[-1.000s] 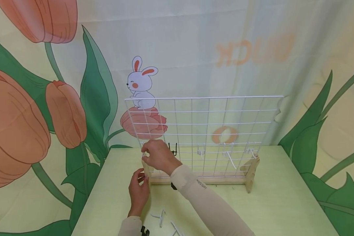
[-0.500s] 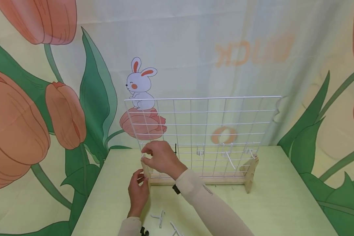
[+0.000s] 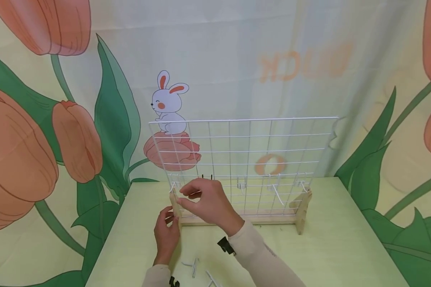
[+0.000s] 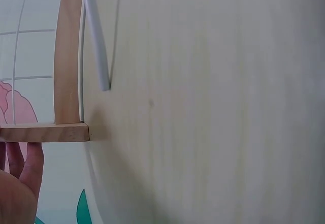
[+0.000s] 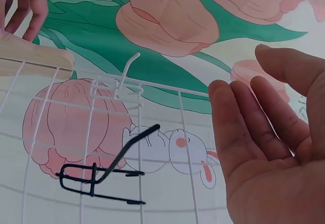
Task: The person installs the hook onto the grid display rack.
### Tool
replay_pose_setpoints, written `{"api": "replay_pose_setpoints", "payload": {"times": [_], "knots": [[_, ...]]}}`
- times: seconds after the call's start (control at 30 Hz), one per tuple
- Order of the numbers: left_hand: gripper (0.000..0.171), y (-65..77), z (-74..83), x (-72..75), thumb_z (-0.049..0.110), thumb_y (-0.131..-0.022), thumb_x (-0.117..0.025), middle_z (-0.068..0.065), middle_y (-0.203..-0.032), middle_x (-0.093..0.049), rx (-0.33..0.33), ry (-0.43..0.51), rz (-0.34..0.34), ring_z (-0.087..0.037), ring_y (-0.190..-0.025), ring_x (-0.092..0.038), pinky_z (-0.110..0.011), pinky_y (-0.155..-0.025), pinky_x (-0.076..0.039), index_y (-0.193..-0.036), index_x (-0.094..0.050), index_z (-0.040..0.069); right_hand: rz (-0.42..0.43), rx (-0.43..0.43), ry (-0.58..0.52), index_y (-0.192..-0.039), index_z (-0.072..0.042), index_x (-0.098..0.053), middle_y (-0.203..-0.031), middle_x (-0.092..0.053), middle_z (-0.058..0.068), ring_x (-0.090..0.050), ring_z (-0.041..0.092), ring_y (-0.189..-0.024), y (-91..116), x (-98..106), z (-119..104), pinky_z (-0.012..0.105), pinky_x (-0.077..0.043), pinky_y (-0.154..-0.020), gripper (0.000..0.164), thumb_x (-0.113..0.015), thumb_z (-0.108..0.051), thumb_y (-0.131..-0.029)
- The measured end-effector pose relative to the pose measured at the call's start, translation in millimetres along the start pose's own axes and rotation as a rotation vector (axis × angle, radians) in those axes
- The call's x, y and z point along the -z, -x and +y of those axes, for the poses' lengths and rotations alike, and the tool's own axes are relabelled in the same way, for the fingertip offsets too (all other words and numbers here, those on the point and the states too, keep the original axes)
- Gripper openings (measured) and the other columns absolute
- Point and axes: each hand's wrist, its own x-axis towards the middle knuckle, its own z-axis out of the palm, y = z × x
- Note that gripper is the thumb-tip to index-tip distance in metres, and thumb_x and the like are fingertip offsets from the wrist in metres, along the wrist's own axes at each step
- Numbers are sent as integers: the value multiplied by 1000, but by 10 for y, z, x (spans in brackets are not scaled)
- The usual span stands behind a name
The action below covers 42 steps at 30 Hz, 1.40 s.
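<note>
Surface [image 3: 344, 243]: pale yellow-green, spread before me
Wooden stand [image 3: 269, 220]: upright on it, farther from me
White hooks [image 3: 194, 268]: two lie on it, nearer me, near each other

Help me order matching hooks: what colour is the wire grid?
White; the wire grid shows best in the head view.

Tulip-print cloth [image 3: 215, 71] bhnd pale tbl [image 3: 344, 247].

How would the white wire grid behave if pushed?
The white wire grid looks stiff, its wires mostly straight; probably light for its size, being mostly gaps; possibly apt to tip, rising high above its wooden stand.
</note>
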Motion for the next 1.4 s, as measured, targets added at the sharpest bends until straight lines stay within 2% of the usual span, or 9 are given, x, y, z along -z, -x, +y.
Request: {"api": "replay_pose_setpoints", "payload": {"times": [0.13, 0.3, 0.5, 0.73, 0.9, 1.2, 1.3, 1.4], "knots": [[40, 6, -9, 12, 1, -100, -69, -14, -117, -69, 7, -4, -16, -35, -110, -73, -54, -90, -62, -137, -61, 13, 30, -14, -56, -101, -13, -80, -99, -78, -3, -74, 7, -86, 212, 81, 28, 27, -63, -82, 14, -85, -14, -89], [40, 22, -43, 30, 2, -100, -69, -13, -118, -69, 20, -27, -12, -33, -111, -73, -52, -91, -62, -137, -61, 14, 35, -56, -113, -101, -17, -80, -100, -78, -4, -75, 8, -86, 475, 127, 105, 29, -64, -82, 14, -86, -13, -89], [40, 19, -35, 65, 0, -99, -70, -14, -117, -70, 12, -30, 2, -34, -109, -73, -51, -89, -62, -137, -62, 12, 12, -119, -158, -102, -21, -80, -101, -79, -5, -76, 9, -87, 722, 79, 217, 31, -64, -83, 14, -85, -14, -90], [40, 7, -14, 68, 0, -99, -70, -12, -116, -70, 23, -37, -7, -31, -108, -73, -38, -86, -61, -136, -62, 13, -14, -177, -185, -103, -23, -79, -105, -78, -6, -75, 9, -92, 963, 26, 396, 37, -64, -84, 15, -85, -19, -90], [40, 20, -22, 40, 1, -99, -70, -13, -115, -70, 4, -42, -20, -31, -107, -73, -41, -85, -61, -137, -62, 13, -32, -214, -174, -104, -24, -79, -107, -78, -5, -73, 9, -97, 1173, -62, 580, 31, -64, -83, 15, -86, -23, -90], [40, 31, -53, 11, 1, -100, -69, -14, -115, -70, -34, -64, -22, -33, -106, -73, -49, -86, -61, -137, -61, 11, -128, -315, -180, -106, -21, -77, -105, -78, -4, -72, 6, -99, 1634, -279, 928, 33, -64, -81, 16, -84, -27, -92], [40, 26, -31, 7, 0, -99, -69, -14, -114, -69, -36, -59, -19, -33, -106, -73, -49, -86, -61, -137, -61, 12, -181, -402, -185, -106, -21, -76, -106, -77, -5, -72, 12, -100, 1756, -333, 1041, 30, -62, -82, 17, -84, -27, -92], [40, 16, 4, -2, -1, -99, -69, -14, -114, -69, -32, -43, -23, -33, -107, -72, -50, -87, -61, -137, -61, 11, -236, -490, -177, -109, -18, -76, -110, -76, -1, -72, 22, -103, 1841, -382, 1136, 29, -61, -81, 20, -84, -24, -91]]}}
